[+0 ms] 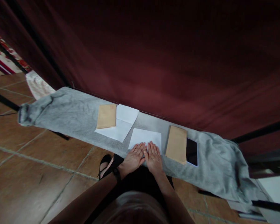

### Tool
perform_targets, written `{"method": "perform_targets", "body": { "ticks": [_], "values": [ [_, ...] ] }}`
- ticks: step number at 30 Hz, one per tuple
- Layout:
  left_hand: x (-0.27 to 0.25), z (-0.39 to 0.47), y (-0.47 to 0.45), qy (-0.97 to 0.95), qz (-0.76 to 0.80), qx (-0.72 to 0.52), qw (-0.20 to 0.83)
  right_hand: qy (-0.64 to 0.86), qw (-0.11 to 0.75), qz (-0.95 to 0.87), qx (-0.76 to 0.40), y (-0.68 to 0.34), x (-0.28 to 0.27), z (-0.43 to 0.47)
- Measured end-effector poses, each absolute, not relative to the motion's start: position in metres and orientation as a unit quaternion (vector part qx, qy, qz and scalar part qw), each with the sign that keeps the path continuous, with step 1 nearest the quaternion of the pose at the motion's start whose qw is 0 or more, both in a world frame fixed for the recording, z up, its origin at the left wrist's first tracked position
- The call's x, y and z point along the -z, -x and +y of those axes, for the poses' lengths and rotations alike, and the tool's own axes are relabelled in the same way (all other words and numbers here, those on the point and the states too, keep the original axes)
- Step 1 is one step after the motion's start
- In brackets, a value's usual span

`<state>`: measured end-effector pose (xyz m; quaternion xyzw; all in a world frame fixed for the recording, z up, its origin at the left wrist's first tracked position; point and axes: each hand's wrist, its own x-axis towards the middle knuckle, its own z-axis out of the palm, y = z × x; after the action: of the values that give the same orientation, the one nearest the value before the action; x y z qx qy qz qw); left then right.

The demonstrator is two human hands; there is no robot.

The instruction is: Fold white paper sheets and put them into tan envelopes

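Observation:
A folded sheet of white paper [146,135] lies on the grey cloth in front of me. My left hand [134,156] rests flat on its near left part, fingers stretched out. Beside it, my right hand [153,156] presses flat on the near right part, fingers straight, the two hands almost touching. To the left, a brown envelope [106,116] lies partly over a larger creased white sheet [124,121]. Brown envelopes [176,144], seemingly a stack, sit to the right of my hands. The paper's near edge is hidden under my palms.
A phone or small tablet [192,151] with a dark screen lies right of the envelopes. Grey cloth [67,109] covers the long narrow surface and bunches at both ends. A dark red curtain [154,62] hangs along the far edge. Tiled floor [32,174] shows below.

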<state>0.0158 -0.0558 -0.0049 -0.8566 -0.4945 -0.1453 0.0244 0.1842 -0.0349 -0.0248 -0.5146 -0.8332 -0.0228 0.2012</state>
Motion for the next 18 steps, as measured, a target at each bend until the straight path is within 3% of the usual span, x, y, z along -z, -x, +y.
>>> {"method": "perform_targets", "body": {
  "ticks": [18],
  "values": [
    [0.006,-0.058,0.000,0.838,-0.524,0.150,0.027,0.532,0.206,-0.820,0.036,-0.197,0.028,-0.044]
  ]
}}
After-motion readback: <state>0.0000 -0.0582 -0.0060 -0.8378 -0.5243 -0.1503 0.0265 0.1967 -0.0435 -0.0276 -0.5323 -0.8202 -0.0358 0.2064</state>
